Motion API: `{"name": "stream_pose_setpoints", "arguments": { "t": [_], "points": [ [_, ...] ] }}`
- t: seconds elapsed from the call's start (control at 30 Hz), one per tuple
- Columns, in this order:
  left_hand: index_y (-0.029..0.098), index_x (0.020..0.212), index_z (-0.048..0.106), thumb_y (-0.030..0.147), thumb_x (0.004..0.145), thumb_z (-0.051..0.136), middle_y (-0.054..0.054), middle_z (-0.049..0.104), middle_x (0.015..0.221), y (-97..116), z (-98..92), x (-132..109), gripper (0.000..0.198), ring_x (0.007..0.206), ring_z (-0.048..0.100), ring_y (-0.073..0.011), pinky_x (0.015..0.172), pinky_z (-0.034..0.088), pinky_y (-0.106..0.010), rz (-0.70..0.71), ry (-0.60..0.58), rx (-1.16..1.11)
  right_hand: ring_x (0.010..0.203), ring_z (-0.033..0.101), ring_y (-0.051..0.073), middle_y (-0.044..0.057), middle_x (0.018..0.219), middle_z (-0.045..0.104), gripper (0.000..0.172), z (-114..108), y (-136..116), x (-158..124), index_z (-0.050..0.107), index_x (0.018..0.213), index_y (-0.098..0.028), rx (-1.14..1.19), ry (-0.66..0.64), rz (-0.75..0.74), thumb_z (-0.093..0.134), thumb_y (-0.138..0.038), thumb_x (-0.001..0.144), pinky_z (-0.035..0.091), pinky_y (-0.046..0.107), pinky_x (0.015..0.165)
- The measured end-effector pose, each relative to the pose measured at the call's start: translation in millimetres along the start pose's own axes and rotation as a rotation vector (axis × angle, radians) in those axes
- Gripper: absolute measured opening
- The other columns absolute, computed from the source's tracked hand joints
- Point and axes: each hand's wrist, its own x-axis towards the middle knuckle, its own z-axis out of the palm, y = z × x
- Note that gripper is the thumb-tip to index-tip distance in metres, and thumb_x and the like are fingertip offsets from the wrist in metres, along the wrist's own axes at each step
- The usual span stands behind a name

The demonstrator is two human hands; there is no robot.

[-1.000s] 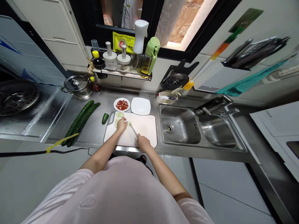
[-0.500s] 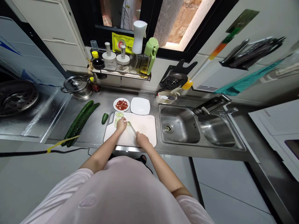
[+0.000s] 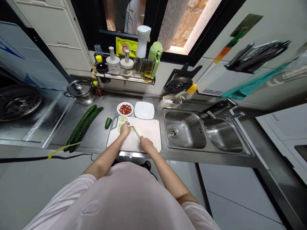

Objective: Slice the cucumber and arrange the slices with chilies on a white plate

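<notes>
On the white cutting board (image 3: 146, 143), my right hand (image 3: 146, 144) is closed round the handle of a knife (image 3: 137, 134), its blade slanting up to the left. A round, pale green cucumber slice (image 3: 132, 128) is at the blade's tip. My left hand (image 3: 125, 129) is bent over the board with its fingertips pinched at the edge of that slice; the exact grip is too small to see. More cucumber slices (image 3: 123, 119) lie on the board's left side, some partly covered by my left hand. A short cucumber piece (image 3: 108, 123) rests on the counter left of the board.
Two long cucumbers (image 3: 82, 127) lie further left, near a lidded pot (image 3: 80, 91). Behind the board are a plate of chopped red pieces (image 3: 125, 109) and a white square plate (image 3: 144, 110). A double sink (image 3: 184, 131) is to the right. A shelf of bottles (image 3: 124, 76) hangs above.
The whole view has shifted slightly, with the scene a little lower in the picture. Both hands, the knife and the slice keep nearly the same places on the board.
</notes>
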Motion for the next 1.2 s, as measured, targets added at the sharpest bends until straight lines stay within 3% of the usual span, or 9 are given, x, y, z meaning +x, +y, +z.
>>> {"name": "stream_pose_setpoints", "arguments": {
  "t": [1.2],
  "points": [
    [0.023, 0.096, 0.053, 0.029, 0.08, 0.051, -0.003, 0.063, 0.085, 1.2, -2.7, -2.4, 0.017, 0.083, 0.058, -0.0177, 0.071, 0.038, -0.026, 0.029, 0.009, -0.008, 0.09, 0.061, 0.024, 0.014, 0.095, 0.063, 0.027, 23.4, 16.2, -20.9, 0.044, 0.111, -0.017, -0.009, 0.014, 0.012, 0.038, -0.015, 0.085, 0.042, 0.031, 0.069]
  ]
}}
